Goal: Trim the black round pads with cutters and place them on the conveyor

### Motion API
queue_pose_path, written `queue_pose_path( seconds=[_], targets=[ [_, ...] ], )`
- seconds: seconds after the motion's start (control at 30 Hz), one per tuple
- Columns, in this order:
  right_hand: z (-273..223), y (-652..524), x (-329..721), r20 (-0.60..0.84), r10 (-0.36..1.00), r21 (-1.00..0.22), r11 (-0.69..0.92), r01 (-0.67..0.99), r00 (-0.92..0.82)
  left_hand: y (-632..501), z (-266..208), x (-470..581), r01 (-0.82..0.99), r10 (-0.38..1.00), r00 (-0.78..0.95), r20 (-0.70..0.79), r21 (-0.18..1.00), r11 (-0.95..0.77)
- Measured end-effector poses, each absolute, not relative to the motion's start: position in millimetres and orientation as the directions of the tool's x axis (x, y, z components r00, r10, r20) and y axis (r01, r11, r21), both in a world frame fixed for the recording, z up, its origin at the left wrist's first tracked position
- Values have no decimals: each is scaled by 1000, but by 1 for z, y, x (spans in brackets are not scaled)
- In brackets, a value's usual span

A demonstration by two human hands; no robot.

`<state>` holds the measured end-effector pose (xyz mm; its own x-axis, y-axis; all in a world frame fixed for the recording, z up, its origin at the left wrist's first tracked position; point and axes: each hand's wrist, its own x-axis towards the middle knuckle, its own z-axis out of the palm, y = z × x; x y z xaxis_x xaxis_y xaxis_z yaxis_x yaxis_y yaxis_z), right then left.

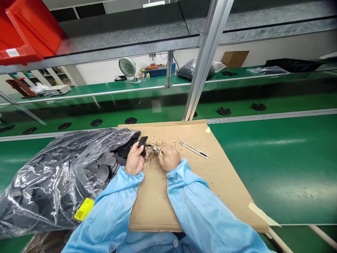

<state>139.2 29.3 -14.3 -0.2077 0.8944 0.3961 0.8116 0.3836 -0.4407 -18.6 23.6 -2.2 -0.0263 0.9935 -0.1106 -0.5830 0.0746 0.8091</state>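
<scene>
My left hand (pixel 135 160) grips a curved black plastic part (pixel 142 144), held up on edge over the cardboard sheet (pixel 152 207). From the other side, my right hand (pixel 169 157) is closed around small cutting pliers (pixel 156 149). The pliers' jaws reach to the black part's right edge; whether they bite on it is too small to tell. Many tiny black scraps (pixel 151 163) are scattered on the cardboard beneath both hands. A slim utility knife (pixel 195 149) lies to the right of my right hand.
A large clear bag (pixel 60 168) of black discs (pixel 103 172) lies open at the left, close by my left arm. Beyond a metal rail, black parts (pixel 96 122) sit spaced along a green belt. A metal post (pixel 202 59) rises behind the cardboard; a red bin (pixel 28 31) stands overhead.
</scene>
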Motion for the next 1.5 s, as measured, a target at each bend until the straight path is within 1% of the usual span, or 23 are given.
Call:
queue_pose_path(
  seconds=[0.1, 0.3, 0.37, 0.43, 0.57, 0.73, 0.83, 0.9, 1.0, 1.13, 1.23, 1.33, 1.5],
  targets=[
    [-12, 29, 138, 380, 902, -469, 378, 798, -205, 24, -3, -19, -580, 995, -38, -91, 813, 52],
    [-9, 25, 134, 321, 933, -634, 340, 695, -163, 24, -2, -17, -568, 996, -62, -63, 823, 17],
    [-10, 25, 133, 308, 937, -660, 336, 672, -165, 24, -2, -17, -561, 996, -69, -60, 827, 11],
    [-11, 25, 134, 331, 931, -647, 345, 680, -156, 24, -2, -16, -559, 996, -70, -52, 829, 4],
    [-16, 27, 135, 402, 906, -575, 360, 734, -130, 24, -1, -16, -559, 996, -74, -44, 829, -5],
    [-16, 28, 136, 420, 900, -510, 338, 791, -113, 22, 0, -14, -543, 995, -90, -33, 840, -21],
    [-13, 28, 136, 399, 910, -524, 325, 787, -110, 22, 0, -14, -535, 995, -100, -21, 844, -36],
    [-12, 27, 136, 366, 923, -569, 322, 757, -118, 22, 0, -14, -537, 995, -101, -23, 843, -35],
    [-10, 27, 135, 290, 950, -694, 292, 658, -115, 22, 0, -14, -547, 995, -98, -33, 837, -26],
    [-9, 30, 134, 152, 985, -866, 174, 469, -83, 23, 1, -15, -570, 994, -98, -43, 821, -21],
    [-9, 31, 135, 104, 994, -924, 110, 366, -35, 24, 0, -15, -586, 994, -99, -46, 810, -21],
    [-10, 31, 135, 143, 990, -920, 141, 365, -22, 26, -3, -17, -618, 992, -97, -78, 787, 1],
    [-12, 28, 134, 295, 954, -836, 284, 470, -52, 28, -6, -22, -709, 982, -53, -180, 699, 90]
  ],
)
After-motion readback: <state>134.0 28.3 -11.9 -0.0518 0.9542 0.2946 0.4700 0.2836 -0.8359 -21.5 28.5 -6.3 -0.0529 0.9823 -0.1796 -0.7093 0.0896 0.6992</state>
